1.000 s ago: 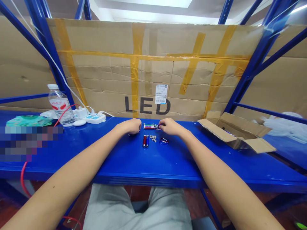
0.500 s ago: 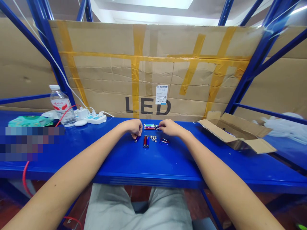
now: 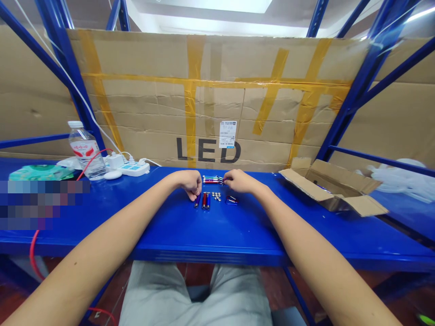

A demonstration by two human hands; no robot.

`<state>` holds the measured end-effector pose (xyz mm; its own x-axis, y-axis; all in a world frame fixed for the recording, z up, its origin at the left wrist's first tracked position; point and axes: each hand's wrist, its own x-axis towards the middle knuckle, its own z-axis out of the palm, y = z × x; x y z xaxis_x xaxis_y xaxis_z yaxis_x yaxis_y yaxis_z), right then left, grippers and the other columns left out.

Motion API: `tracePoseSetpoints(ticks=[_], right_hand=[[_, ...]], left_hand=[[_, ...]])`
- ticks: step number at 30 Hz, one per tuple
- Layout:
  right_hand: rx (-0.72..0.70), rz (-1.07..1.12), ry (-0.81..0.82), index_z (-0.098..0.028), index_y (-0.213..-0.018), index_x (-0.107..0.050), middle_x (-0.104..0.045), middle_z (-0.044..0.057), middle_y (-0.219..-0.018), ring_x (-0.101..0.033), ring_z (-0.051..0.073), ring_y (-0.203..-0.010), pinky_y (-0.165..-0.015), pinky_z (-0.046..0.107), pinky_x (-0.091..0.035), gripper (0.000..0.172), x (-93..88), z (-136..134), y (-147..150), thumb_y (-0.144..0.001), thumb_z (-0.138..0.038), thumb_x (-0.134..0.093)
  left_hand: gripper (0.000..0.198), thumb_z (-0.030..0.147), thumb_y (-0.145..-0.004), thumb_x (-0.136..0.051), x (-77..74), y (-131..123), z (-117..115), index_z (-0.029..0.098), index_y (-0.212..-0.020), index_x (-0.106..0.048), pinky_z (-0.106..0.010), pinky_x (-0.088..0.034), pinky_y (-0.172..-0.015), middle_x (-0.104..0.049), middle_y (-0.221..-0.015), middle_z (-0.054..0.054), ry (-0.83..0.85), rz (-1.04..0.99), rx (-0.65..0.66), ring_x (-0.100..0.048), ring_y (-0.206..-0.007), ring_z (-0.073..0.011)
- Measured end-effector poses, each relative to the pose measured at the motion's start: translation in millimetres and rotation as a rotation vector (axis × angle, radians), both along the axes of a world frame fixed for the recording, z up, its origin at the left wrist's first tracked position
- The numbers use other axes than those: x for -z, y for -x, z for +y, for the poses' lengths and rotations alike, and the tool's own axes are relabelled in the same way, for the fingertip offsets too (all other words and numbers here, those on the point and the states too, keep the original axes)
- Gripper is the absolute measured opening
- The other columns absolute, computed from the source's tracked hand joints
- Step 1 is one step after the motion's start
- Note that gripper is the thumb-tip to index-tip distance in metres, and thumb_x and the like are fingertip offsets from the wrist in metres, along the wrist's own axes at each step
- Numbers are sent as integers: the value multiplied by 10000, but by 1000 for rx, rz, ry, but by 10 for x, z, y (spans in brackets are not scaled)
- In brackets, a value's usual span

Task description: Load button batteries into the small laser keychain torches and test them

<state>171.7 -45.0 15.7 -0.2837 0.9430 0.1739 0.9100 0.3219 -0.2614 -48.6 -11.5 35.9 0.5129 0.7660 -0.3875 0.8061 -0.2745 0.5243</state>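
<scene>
My left hand is closed on a small blue tube standing lengthwise on the blue table, left of a red tube and another blue tube. Beyond them lies a stack of red, blue and silver tubes placed crosswise. At its right end, my right hand has its fingers pinched together; what they hold is too small to make out. Several small silver button-shaped pieces sit between the tubes and some red and blue carabiner clips.
An open cardboard box stands at the right. On the left are a water bottle, a white power strip, a green packet and a red cable. A large cardboard panel rises behind the table.
The blue tube at my left hand has come round alongside the red and blue tubes and shows more fully. My right hand has stayed nearly in place.
</scene>
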Motion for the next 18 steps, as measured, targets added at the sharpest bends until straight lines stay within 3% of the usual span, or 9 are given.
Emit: tracePoseSetpoints(ticks=[18], right_hand=[[-6, 1, 17, -144, -943, -735, -733, 81, -898, -586, 151, -728, -631, 236, -362, 224, -4, -21, 9, -875, -175, -525]], left_hand=[[132, 16, -613, -623, 33, -22, -19, 141, -626, -664, -300, -565, -688, -678, -557, -11, 27, -100, -26, -700, -610, -181]])
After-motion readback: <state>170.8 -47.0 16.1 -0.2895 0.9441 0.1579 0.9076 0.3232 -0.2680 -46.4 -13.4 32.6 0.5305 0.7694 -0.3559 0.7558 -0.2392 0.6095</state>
